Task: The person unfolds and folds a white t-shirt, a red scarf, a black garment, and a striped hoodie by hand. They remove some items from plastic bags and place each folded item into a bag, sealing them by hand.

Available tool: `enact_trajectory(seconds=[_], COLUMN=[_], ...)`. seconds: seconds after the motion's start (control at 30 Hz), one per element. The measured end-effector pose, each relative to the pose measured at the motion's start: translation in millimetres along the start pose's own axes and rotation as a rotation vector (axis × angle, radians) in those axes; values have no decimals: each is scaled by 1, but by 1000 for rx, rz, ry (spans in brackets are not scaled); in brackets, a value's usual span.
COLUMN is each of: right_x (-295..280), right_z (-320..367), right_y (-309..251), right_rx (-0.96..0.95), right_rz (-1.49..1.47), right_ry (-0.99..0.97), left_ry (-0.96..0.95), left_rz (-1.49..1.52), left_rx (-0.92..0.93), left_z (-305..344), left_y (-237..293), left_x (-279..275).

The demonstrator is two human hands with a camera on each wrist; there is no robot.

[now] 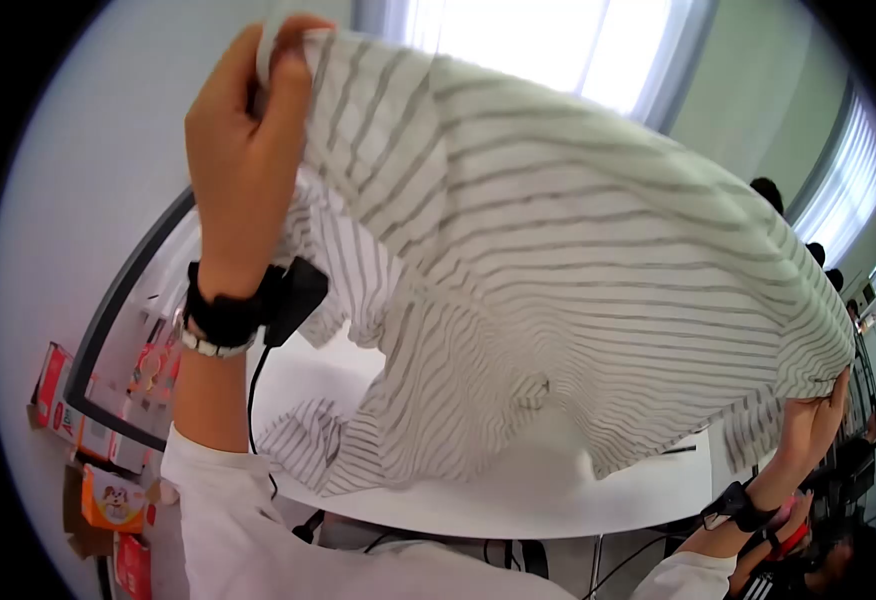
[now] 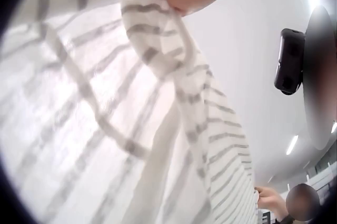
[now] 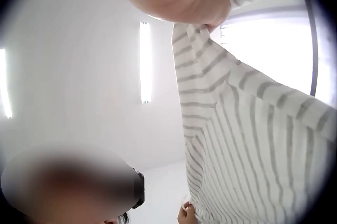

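Note:
A white shirt [image 1: 598, 250] with grey stripes is stretched between my two hands, its lower folds hanging over the white table. High at the upper left, my left hand [image 1: 248, 150] grips one end of it between thumb and fingers. My right hand [image 1: 813, 430] holds the opposite end at the lower right, its fingers partly behind the fabric. Close up in the left wrist view, the shirt [image 2: 126, 108] drops in folds from the hand. Seams where the stripes change direction show on the shirt [image 3: 237, 129] in the right wrist view.
Beneath the shirt stands a white table [image 1: 558, 500] with a rounded front edge. Left of it are a dark-framed panel [image 1: 108, 310] and several boxes, among them an orange box [image 1: 113, 497] with a dog picture. Cables hang below the table. Other people are at the far right.

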State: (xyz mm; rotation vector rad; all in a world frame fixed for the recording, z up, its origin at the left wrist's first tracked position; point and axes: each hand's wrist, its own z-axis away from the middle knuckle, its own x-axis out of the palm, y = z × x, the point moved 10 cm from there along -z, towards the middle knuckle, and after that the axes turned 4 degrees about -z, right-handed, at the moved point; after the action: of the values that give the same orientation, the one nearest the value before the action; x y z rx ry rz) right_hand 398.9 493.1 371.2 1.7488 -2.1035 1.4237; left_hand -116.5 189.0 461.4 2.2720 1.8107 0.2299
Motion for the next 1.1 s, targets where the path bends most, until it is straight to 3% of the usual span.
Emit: enact_trajectory(seconds=[0.07,0.1,0.13,0.2,0.23,0.27,0.3,0.33,0.37,0.4,0.47,0.53,0.57,0.6,0.67,0.7,0.73,0.8,0.87,0.9,0.93,0.97,1.0,1.03,1.07,1.1], right_x=[-29,-49,-44,-111,-156,-221,-269,-293,-301,-305,-254,-252,-233,-216,-147,-111,-74,-41,-43,-55,-74,-91,-111,-130,-145,-141], right_z=[-20,-19,-28,-9,3,37,69,91,111,129,178,189,170,159,92,71,47,24,18,11,7,4,6,10,22,23], right_y=[14,9,25,52,60,64,76,66,63,67,18,-13,-12,1,59,100,145,271,309,333,351,368,389,398,412,410], right_rx=[66,20,47,-97,-52,-15,75,162,217,259,517,666,619,635,344,369,384,626,623,612,602,605,686,763,973,906], right_rz=[-110,-28,-22,53,54,52,105,196,226,235,1258,1572,1663,1668,1476,1391,1308,1239,1261,1318,1379,1376,1424,1476,1399,1469], right_ry=[-76,78,69,793,864,947,829,709,712,706,872,864,808,800,404,309,220,-189,-288,-283,-266,-273,-285,-286,-254,-288], left_ry=[62,24,-208,-555,-821,-1121,-1136,-1121,-1192,-1110,-1504,-1520,-1408,-1412,-1140,-1203,-1202,-1367,-1272,-1395,-1395,-1276,-1156,-1224,-1169,-1128], left_rz=[36,128,-211,-383,-634,-546,-444,-172,-147,-134,-85,-33,9,10,-182,-389,-389,-688,-744,-608,-607,-561,-518,-488,-404,-361], left_rx=[67,-34,284,126,76,-101,-158,-197,-225,-165,-649,-756,-693,-710,-361,-316,-316,-414,-368,-511,-512,-498,-485,-535,-588,-655], left_z=[-10,-9,13,39,114,153,157,220,257,246,323,343,347,362,343,359,364,386,383,395,397,393,387,395,382,378], left_y=[-11,-17,-35,-72,-130,-149,-149,-142,-141,-124,-94,-71,-68,-69,-66,-78,-77,-93,-90,-87,-83,-74,-71,-74,-64,-58], left_x=[29,36,85,116,127,129,124,94,80,74,28,15,18,17,32,52,67,72,77,74,70,61,50,51,42,31])
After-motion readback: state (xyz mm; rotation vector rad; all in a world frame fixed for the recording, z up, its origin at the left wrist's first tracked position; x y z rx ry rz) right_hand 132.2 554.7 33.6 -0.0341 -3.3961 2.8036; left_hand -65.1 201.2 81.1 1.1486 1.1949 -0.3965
